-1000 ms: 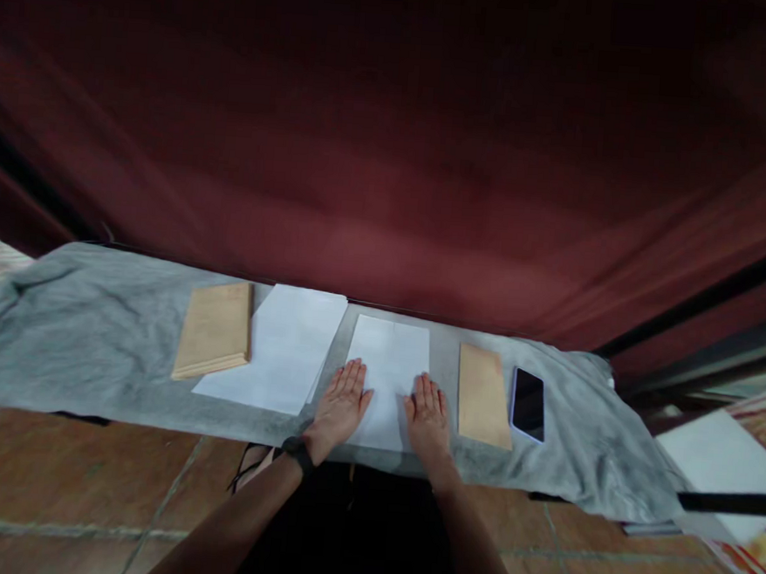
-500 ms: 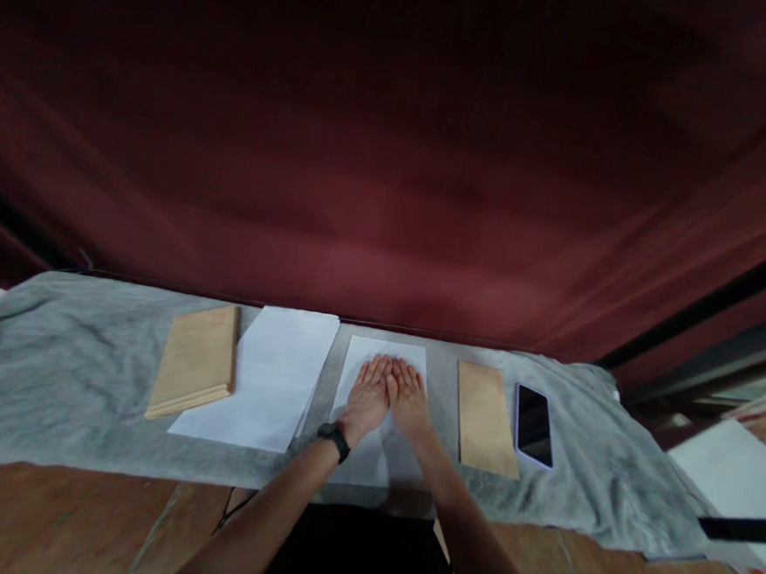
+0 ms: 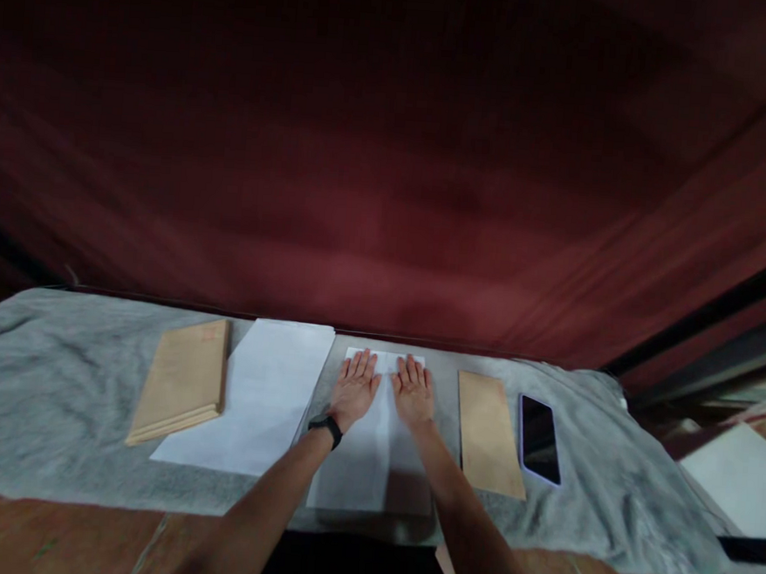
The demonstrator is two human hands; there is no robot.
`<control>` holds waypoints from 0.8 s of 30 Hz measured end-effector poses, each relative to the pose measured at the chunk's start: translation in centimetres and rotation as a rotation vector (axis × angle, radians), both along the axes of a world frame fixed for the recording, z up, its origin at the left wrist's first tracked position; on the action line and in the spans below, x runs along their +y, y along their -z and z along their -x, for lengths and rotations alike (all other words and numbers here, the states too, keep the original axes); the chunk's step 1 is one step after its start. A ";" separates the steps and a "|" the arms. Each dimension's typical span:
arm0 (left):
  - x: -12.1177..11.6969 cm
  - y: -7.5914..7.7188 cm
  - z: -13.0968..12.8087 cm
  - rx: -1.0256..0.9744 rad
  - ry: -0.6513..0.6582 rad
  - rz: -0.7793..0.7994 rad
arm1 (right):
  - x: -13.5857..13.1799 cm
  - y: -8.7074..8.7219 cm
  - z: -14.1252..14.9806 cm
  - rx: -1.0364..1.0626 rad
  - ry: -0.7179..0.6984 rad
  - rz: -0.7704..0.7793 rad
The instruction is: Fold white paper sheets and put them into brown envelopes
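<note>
In the lower centre of the frame, a white sheet of paper [image 3: 378,466] lies lengthwise on the grey cloth-covered surface [image 3: 80,397], its near edge close to the front edge of the cloth. A pale line runs down the middle of the sheet, and a shadow darkens its lower right part. Both hands rest palm down on the upper part of the sheet, one on each side of that line. The left hand [image 3: 353,392] lies flat, its fingers extended and a little spread, pointing toward the top of the frame, the thumb angled inward. The right hand [image 3: 413,396] mirrors it, also flat with fingers slightly parted; a narrow strip of paper shows between the two thumbs. A black watch [image 3: 326,428] circles the left wrist.

Left of centre, white loose sheets [image 3: 276,402] lie slightly fanned, just beside the sheet under the hands. A brown paper stack [image 3: 183,378], with a faint reddish mark near its upper right corner, overlaps their left side. Right of centre, a brown paper piece [image 3: 490,439] lies slightly slanted, and just beside it is a phone [image 3: 541,440] with a dark screen and a pale purple edge.

A dark red backdrop [image 3: 390,191] fills the upper part of the frame, and reddish-brown floor tiles [image 3: 64,536] show along the bottom left.
</note>
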State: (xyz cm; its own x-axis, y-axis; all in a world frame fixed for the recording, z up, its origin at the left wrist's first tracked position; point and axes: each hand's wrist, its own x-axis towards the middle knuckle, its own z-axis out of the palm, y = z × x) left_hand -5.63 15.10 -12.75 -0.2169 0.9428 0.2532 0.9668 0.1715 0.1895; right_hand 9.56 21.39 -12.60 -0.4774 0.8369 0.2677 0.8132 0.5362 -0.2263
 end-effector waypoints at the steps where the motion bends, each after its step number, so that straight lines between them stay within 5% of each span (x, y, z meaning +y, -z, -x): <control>1: -0.1 0.1 0.2 -0.004 -0.021 -0.012 | 0.2 0.0 -0.2 0.008 0.015 -0.001; 7: -1.7 0.0 1.3 -0.043 -0.099 -0.060 | 0.8 -0.2 -1.8 0.019 0.087 -0.026; 11: -5.3 0.2 0.8 -0.112 -0.111 -0.105 | -0.5 0.0 -3.5 0.025 0.110 -0.053; 16: -12.8 1.4 -1.4 -0.332 -0.066 -0.168 | -6.3 1.5 -7.6 0.057 -0.039 -0.114; 19: -16.5 1.5 -2.0 -0.545 -0.146 -0.138 | -10.8 2.0 -10.1 0.048 -0.094 -0.118; 24: -17.4 -1.4 -1.4 -1.001 -0.404 -0.027 | -15.6 1.4 -12.0 0.046 -0.120 -0.102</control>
State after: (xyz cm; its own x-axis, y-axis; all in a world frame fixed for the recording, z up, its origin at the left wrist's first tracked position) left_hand -4.24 -2.32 -11.31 -0.6303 0.7522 -0.1922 0.2440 0.4270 0.8707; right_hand 21.60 5.77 -14.01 -0.5577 0.7419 0.3722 0.7319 0.6511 -0.2011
